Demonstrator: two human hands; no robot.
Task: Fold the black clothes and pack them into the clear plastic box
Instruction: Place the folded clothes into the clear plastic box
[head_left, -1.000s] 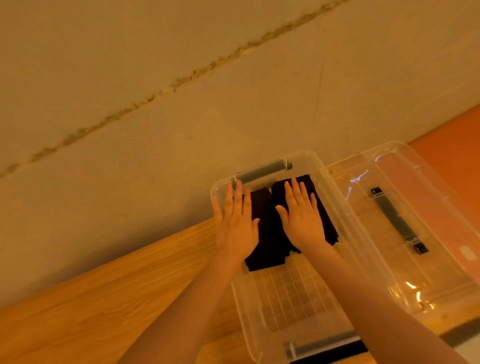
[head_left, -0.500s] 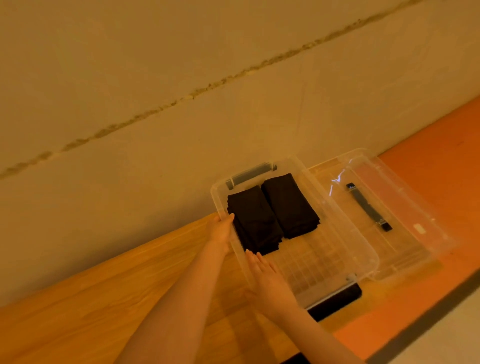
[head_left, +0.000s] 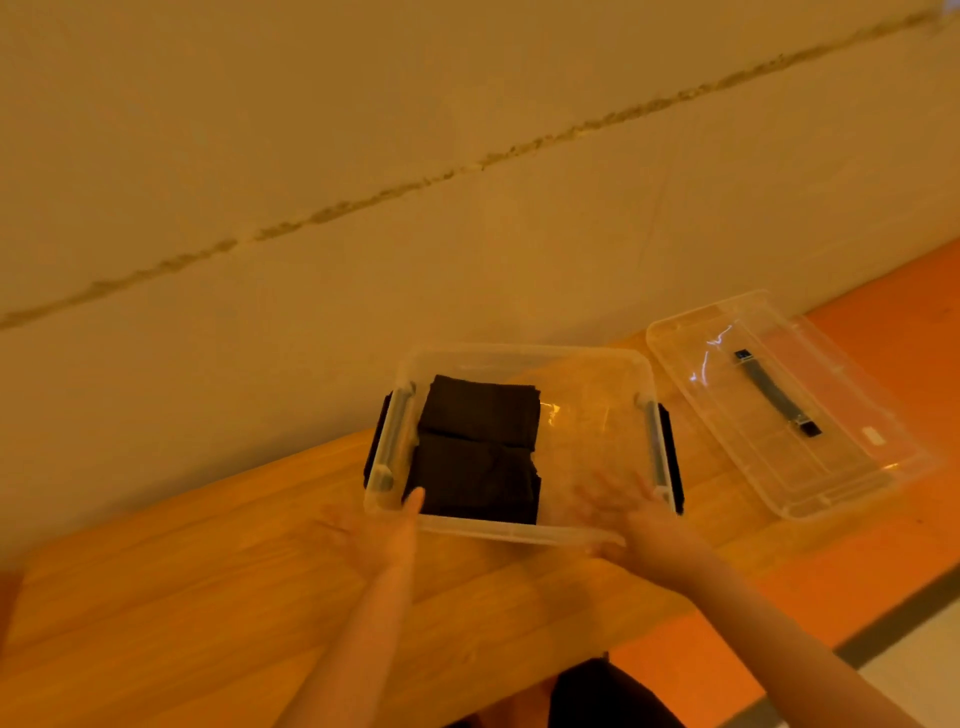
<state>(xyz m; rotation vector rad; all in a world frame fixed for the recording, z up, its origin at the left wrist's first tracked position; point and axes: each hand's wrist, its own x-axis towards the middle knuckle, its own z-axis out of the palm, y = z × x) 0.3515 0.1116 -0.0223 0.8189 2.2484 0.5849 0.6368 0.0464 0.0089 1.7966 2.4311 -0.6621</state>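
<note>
The clear box (head_left: 524, 364) is gripped at its near rim by the left hand (head_left: 376, 535) and right hand (head_left: 641, 525); black clothes (head_left: 478, 447) are packed inside, no readable labels.

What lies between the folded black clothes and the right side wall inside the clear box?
In the head view, nothing: the box floor is bare between the folded clothes and the right wall.

A long wooden bench top (head_left: 208, 597) (orange toward its right end) carries the clear rectangular plastic box (head_left: 519, 535), gripped at its near rim; the transparent lid (head_left: 841, 467) lies just right of that grip.
</note>
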